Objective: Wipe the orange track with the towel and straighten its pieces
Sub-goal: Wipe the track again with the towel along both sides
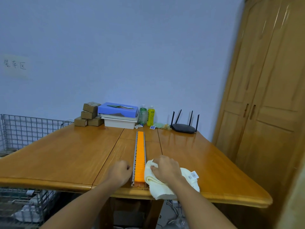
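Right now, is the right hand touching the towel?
Touching. The head view shows the right hand on top of the towel, its fingers curled into the bunched cloth beside the orange track.

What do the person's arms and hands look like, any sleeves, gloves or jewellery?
The left arm and right arm are bare, with no sleeves in view. The left hand and right hand wear no gloves. No ring, watch, wristband or marking shows on either.
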Available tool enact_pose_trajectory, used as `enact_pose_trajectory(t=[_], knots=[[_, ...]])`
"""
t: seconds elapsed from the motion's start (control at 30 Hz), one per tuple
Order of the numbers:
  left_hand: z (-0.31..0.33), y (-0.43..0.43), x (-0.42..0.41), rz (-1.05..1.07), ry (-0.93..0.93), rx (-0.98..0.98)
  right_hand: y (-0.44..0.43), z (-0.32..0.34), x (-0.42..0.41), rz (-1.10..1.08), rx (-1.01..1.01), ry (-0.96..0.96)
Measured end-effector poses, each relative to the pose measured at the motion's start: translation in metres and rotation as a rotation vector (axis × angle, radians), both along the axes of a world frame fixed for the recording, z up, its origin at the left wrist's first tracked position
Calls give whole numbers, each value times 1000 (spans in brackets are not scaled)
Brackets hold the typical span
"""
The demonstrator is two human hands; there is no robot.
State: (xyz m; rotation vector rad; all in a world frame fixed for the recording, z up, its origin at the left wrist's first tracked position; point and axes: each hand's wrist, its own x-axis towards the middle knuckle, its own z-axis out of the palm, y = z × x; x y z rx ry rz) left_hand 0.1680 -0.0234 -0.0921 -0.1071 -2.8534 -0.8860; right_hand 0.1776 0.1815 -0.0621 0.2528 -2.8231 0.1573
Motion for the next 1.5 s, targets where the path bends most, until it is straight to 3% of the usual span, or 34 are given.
enact_pose_trajectory(t=[0.43,1.13,1.5], knots=[[1,-7,-56,-37,14,-61,16,1,-65,-31,-46,7],[6,1,-245,-24,-39,199,15,-11,-240,-108,-193,7],[-4,10,-335,-26,8,123,25,-17,-344,-127,-177,30]])
